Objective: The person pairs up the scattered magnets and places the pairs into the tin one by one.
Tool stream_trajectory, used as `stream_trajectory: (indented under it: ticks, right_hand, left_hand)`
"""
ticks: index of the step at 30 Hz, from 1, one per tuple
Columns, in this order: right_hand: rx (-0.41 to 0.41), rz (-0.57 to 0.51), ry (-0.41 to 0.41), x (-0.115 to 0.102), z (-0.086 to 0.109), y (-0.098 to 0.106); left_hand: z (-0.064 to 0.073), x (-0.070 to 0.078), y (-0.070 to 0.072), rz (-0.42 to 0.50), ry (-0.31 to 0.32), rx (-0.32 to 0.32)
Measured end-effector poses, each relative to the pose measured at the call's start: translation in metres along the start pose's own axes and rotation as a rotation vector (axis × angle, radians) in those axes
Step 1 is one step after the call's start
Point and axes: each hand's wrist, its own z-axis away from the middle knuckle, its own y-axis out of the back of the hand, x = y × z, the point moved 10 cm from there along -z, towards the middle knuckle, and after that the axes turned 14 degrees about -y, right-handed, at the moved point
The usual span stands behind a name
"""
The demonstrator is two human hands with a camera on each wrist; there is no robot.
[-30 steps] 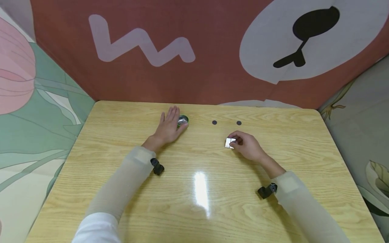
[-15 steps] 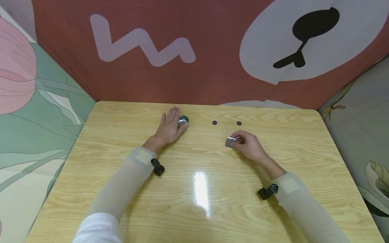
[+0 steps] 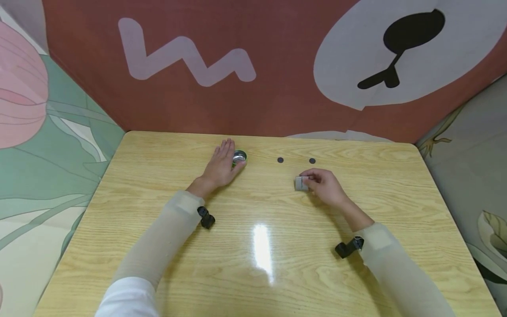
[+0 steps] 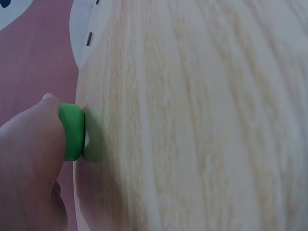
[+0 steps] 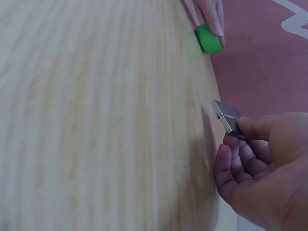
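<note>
In the head view my left hand [image 3: 221,166] lies at the table's far side with straight fingers. It touches a small round dish [image 3: 239,156] with a shiny metal inside, which sits in the fork of thumb and forefinger. The dish's green outer wall [image 4: 72,131] shows in the left wrist view, beside the hand. My right hand [image 3: 324,186] pinches a small flat silver lighter [image 3: 299,183] between thumb and fingers, above the table. In the right wrist view the lighter [image 5: 225,117] tilts, with a seam across it; its near end is hidden by the fingertips.
Two small dark discs [image 3: 280,160] lie on the wooden table [image 3: 222,255], beyond the right hand. A reddish printed wall [image 3: 186,105] stands right behind the table's far edge. Printed panels flank both sides.
The lighter has turned in my right hand's fingers, its face going from bright to grey. My left hand and the dish have stayed put.
</note>
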Motion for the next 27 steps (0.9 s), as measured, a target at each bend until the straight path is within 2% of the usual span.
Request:
stream_trajectory:
  ticks: [7,27]
  right_hand:
    - [0.019,-0.031,-0.058,-0.006,-0.005,0.008]
    - [-0.073,-0.173,-0.136,-0.04,-0.023,0.001]
  left_hand:
    - [-0.001,-0.001,-0.001,-0.007,-0.001,0.006]
    - [0.0,-0.001,0.0,0.013,0.017,-0.01]
